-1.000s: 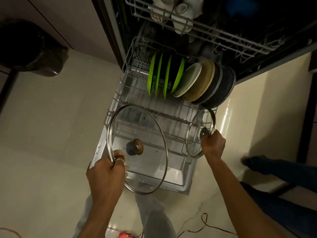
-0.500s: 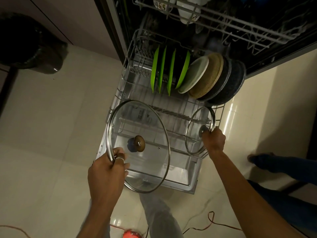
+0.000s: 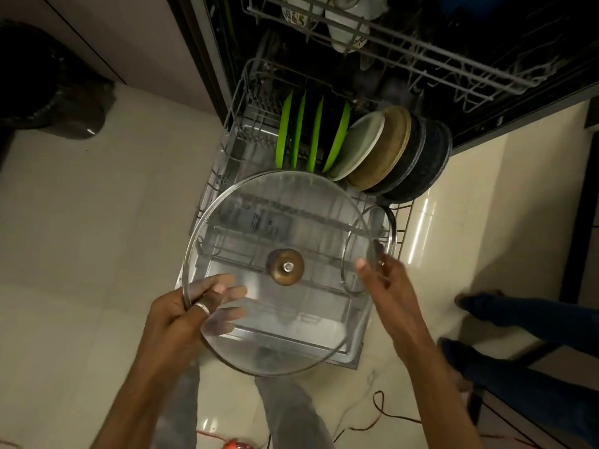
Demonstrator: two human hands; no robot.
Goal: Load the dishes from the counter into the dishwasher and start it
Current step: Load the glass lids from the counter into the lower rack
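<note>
My left hand (image 3: 191,314) grips the left rim of a large glass lid (image 3: 291,222) with a brown knob, held nearly flat over the front of the pulled-out lower rack (image 3: 227,150). A small glass lid (image 3: 369,228) stands on edge at the rack's front right. Beside it is my right hand (image 3: 385,280), fingers apart, fingertips close to its rim. Several green plates (image 3: 299,131), a pale plate (image 3: 363,144), a brown plate and two dark pans (image 3: 431,157) stand in the back of the rack.
The upper rack (image 3: 421,59) holds cups (image 3: 348,30) and overhangs the lower one. The open dishwasher door (image 3: 324,348) lies under the rack. A black bin (image 3: 48,85) stands at far left. Another person's legs (image 3: 518,319) are at right. A cable (image 3: 382,413) lies on the floor.
My left hand has turned the large lid from tilted to nearly flat and moved it right, over the rack. My right hand has let go of the small lid's knob and spread its fingers.
</note>
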